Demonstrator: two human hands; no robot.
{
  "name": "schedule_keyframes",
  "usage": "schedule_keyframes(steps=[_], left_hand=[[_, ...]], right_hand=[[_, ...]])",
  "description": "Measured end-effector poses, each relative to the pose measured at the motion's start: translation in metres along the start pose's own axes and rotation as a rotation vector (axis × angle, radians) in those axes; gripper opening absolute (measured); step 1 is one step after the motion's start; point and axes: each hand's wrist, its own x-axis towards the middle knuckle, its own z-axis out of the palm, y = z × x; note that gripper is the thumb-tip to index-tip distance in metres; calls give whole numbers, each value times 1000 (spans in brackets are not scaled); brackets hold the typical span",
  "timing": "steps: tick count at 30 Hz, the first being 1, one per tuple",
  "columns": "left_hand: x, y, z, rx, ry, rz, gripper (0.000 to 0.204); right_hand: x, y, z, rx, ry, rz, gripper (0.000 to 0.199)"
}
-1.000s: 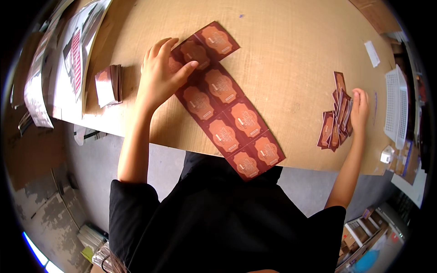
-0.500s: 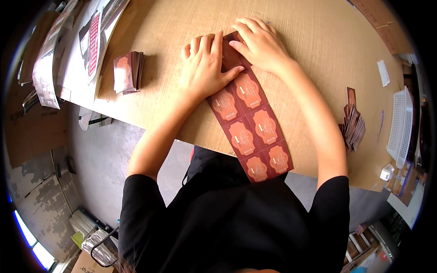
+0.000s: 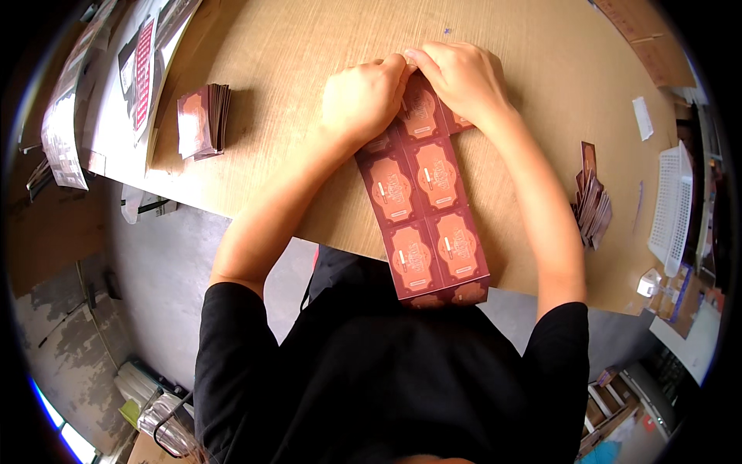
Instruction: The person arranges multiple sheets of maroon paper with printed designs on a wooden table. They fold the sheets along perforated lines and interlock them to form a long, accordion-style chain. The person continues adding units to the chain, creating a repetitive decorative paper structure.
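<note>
A long maroon printed sheet with two columns of orange, frame-shaped panels lies in front of me, its near end bending down past the table's front edge. My left hand is curled closed at the far end of the sheet, knuckles up, with its fingertips hidden. Right beside it, my right hand has its thumb and fingers drawn together on the same end, the thumb tip almost touching the left hand's fingers. Part of the sheet's far end juts out to the right under the right wrist. Exactly how the fingers grip it is covered.
An upright stack of maroon cards stands at the left of the wooden table. A loose fanned pile of similar pieces lies at the right, near a white plastic basket. Large printed sheets cover the left end.
Both hands have gone from lying flatter on the sheet to closing at its far end, fingers curled together. The sheet has straightened and its near end now folds over the edge.
</note>
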Motion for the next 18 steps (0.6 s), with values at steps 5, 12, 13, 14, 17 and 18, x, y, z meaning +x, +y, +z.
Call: schedule_keyframes(steps=[5, 12, 13, 14, 17, 18], left_hand=[[11, -6, 8, -10, 84, -22, 31], [24, -13, 5, -221, 86, -87, 28], [27, -12, 9, -312, 72, -77, 28], [30, -10, 11, -371, 81, -49, 25], [34, -6, 13, -572, 143, -33, 18], [35, -7, 14, -647, 167, -38, 17]], right_hand=[[-17, 32, 2, 19, 473, 211, 38], [-24, 29, -62, 259, 342, 358, 41], [-18, 20, -52, 301, 360, 222, 33], [-11, 8, -50, 182, 238, 166, 29], [17, 0, -23, -26, 201, -254, 21], [21, 0, -11, 19, 164, -225, 22]])
